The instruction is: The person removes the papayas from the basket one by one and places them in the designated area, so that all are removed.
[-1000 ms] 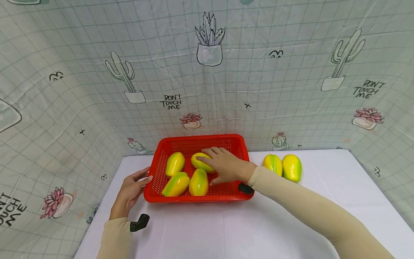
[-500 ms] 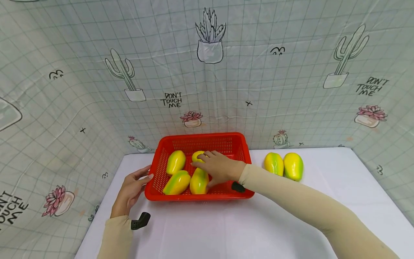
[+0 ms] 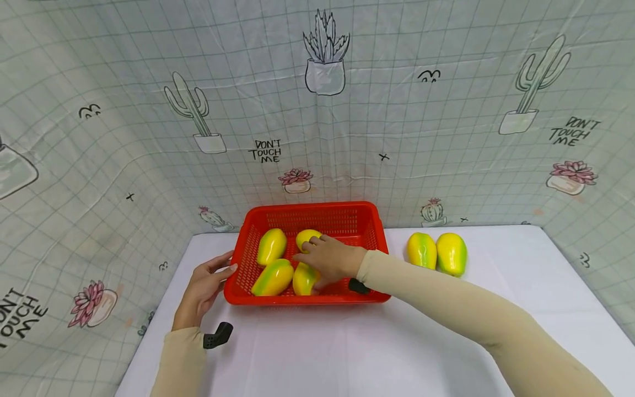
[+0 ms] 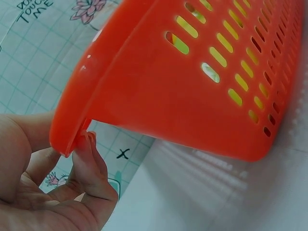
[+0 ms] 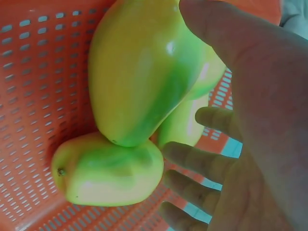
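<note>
Reaching into the red basket (image 3: pixel 364 231), the right hand (image 3: pixel 329 259) hovers palm-down over the mangoes there, fingers loosely spread and relaxed, gripping nothing that the right wrist view shows; whether the fingertips graze the front-right mango (image 3: pixel 303 278) beneath them cannot be told. Four mangoes lie in the basket's left half: that one, a front-left mango (image 3: pixel 272 277) touching it, a back-left mango (image 3: pixel 272 246), and a back mango (image 3: pixel 306 238) just past the fingertips. The basket sits at the far middle of the white table (image 3: pixel 446 331), against the cactus-print backdrop (image 3: pixel 317 110). The left hand (image 3: pixel 204 288) steadies the basket's left rim, fingers fairly straight, fingertips pressed on its edge. Two spare mangoes (image 3: pixel 436 253) lie side by side on the table, right of the basket. Risk, as judged: the fruit is smooth and rounded, packed touching; a loose grasp could let one slip or roll its neighbours. The left hand's light hold might let the basket slide if pushed.
</note>
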The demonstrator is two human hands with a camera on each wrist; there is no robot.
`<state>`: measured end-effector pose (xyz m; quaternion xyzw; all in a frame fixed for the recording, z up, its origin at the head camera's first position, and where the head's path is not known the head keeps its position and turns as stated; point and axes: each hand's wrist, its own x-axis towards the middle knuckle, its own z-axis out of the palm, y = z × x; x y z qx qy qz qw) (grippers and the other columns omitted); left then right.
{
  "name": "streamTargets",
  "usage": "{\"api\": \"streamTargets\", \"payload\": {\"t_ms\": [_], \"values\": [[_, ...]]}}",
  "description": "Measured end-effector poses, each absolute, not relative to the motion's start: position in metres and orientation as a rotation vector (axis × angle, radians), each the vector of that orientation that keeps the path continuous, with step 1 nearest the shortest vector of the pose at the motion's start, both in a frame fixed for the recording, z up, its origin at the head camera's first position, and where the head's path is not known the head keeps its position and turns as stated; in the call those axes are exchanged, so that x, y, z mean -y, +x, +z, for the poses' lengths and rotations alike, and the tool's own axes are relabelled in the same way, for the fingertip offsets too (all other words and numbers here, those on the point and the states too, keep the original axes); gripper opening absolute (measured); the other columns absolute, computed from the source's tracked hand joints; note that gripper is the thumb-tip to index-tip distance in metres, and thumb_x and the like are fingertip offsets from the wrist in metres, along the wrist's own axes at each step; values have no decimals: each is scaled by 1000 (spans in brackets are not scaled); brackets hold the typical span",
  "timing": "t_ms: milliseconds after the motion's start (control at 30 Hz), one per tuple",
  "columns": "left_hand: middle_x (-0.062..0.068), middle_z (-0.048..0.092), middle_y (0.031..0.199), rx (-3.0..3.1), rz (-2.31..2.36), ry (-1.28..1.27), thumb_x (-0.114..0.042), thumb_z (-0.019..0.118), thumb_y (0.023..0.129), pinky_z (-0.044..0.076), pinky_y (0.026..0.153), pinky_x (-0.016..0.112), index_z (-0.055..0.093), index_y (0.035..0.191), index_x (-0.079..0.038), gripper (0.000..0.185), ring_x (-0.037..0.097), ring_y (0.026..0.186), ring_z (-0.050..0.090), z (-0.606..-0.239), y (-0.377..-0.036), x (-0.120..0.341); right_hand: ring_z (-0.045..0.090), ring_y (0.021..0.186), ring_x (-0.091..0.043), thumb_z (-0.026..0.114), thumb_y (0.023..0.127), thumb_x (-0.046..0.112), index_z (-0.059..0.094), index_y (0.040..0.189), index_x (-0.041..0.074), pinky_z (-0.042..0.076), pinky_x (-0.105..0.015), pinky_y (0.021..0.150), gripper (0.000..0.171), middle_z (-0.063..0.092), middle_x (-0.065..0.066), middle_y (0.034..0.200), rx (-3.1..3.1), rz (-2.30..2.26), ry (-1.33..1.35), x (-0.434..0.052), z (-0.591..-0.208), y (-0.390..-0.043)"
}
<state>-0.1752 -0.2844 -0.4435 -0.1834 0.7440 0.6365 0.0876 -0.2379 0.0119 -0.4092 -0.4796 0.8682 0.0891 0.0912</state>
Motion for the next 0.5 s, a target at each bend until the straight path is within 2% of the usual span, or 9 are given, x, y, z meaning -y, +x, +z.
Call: {"api": "streamTargets", "payload": {"t_ms": [200, 500], "values": [[24, 37, 161, -2221, 1890, -545, -13, 62, 107, 59, 83, 17, 40, 162, -5, 60, 22, 115, 58, -443, -176, 284, 51, 140, -29, 79, 91, 55, 52, 156, 22, 40, -47, 121, 78, 56, -7, 151, -2568, 335, -1395, -3, -412, -236], [23, 36, 163, -2216, 1886, -567, -14, 62, 107, 59, 84, 18, 40, 163, -7, 60, 27, 123, 55, -442, -176, 283, 51, 140, -29, 78, 91, 56, 58, 151, 26, 40, -45, 121, 70, 56, -6, 151, -2551, 372, -1354, 4, -416, -238]]}}
